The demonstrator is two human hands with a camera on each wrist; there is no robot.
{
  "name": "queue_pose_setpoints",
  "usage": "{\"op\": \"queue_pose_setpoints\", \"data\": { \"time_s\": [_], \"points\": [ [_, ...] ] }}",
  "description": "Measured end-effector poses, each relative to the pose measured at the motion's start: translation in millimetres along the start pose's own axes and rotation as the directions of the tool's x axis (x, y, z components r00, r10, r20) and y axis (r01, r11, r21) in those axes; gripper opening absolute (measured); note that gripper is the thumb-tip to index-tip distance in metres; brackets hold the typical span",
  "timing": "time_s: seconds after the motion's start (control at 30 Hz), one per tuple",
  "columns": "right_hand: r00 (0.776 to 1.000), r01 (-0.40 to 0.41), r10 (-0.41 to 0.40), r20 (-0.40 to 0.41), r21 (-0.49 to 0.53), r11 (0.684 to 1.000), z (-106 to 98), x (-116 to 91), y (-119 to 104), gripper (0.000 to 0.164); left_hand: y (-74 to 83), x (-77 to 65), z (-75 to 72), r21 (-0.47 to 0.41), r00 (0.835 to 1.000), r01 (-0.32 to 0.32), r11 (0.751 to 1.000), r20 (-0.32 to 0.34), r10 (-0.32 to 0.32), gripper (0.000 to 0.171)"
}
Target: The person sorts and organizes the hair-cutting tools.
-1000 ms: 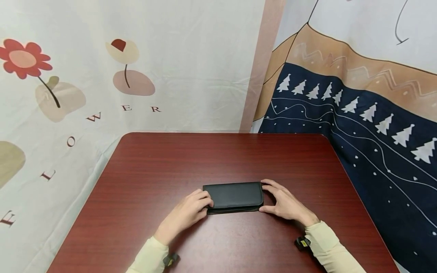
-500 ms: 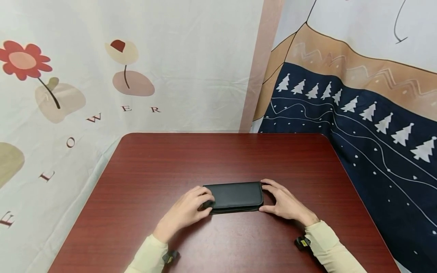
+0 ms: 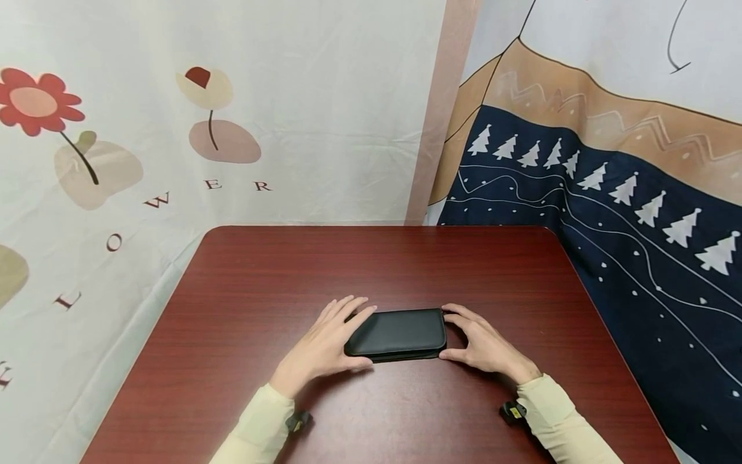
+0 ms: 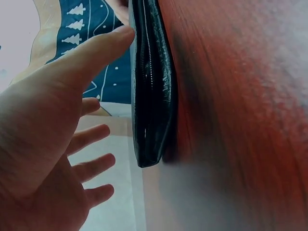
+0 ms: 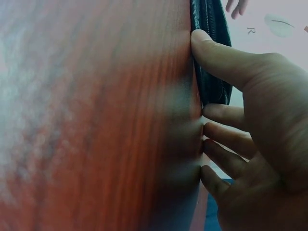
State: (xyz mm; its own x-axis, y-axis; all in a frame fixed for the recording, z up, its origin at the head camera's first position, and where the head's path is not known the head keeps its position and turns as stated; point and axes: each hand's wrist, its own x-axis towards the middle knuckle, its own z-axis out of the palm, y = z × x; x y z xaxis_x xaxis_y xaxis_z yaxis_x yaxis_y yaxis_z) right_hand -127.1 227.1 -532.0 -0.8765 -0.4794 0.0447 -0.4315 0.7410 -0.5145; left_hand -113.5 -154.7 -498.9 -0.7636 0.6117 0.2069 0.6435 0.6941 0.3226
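Note:
A black long wallet (image 3: pixel 402 332) lies flat near the middle of the table; its zipper shows along the edge in both wrist views. My left hand (image 3: pixel 321 348) is spread around the wallet's left end, thumb along the front side and fingers toward the back. In the left wrist view its fingers (image 4: pixel 94 166) are apart from the wallet, with the thumb overlapping its upper face. My right hand (image 3: pixel 489 347) holds the right end between thumb and fingers at the front and back corners. Its thumb (image 5: pixel 219 53) presses the wallet's side in the right wrist view, and the other fingertips rest on the table.
The reddish-brown wooden table (image 3: pixel 371 258) has rounded far corners. Behind it hangs a white flower-print cloth (image 3: pixel 324 96), and on the right a navy cloth (image 3: pixel 608 245) with tree prints. A small dark device (image 3: pixel 513 412) sits at each wrist.
My left hand has let go of the wallet's left end, opened its fingers and shifted slightly right over that end. The right hand and the wallet have barely moved.

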Motion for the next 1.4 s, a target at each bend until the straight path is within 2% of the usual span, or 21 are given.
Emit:
{"op": "queue_pose_setpoints", "data": {
  "time_s": [0.23, 0.4, 0.6, 0.83, 1.1, 1.4],
  "points": [
    [1.0, 0.001, -0.001, -0.004, 0.0, 1.0, 0.4, -0.3, 1.6, 0.074, -0.8, 6.2, 1.9, 0.026, 0.999, 0.035, 0.999, 0.037, -0.036, 0.117],
    [1.0, 0.004, -0.004, -0.006, 0.0, 1.0, 0.4, -0.1, 1.6, 0.074, -2.8, 10.6, 2.7, 0.038, 0.994, 0.064, 0.997, 0.088, -0.067, 0.122],
    [1.0, 0.005, -0.005, -0.008, -0.005, 1.0, 0.4, -0.1, 0.8, 0.075, -7.3, 11.6, 6.0, 0.038, 0.982, 0.11, 0.993, 0.151, -0.115, 0.12],
    [1.0, 0.011, -0.011, -0.008, -0.01, 1.0, 0.7, 0.7, 0.7, 0.074, -8.4, 11.1, 8.4, -0.005, 0.968, 0.168, 0.986, 0.191, -0.164, 0.112],
    [1.0, 0.007, -0.007, -0.006, 0.0, 1.0, 0.2, 0.7, -0.2, 0.074, -9.0, 11.2, 8.5, -0.025, 0.971, 0.156, 0.987, 0.186, -0.149, 0.108],
    [1.0, 0.008, -0.008, -0.01, -0.002, 1.0, 0.8, 0.5, 0.4, 0.074, -10.0, 10.5, 8.4, -0.005, 0.974, 0.131, 0.991, 0.185, -0.128, 0.103]
  ]
}}
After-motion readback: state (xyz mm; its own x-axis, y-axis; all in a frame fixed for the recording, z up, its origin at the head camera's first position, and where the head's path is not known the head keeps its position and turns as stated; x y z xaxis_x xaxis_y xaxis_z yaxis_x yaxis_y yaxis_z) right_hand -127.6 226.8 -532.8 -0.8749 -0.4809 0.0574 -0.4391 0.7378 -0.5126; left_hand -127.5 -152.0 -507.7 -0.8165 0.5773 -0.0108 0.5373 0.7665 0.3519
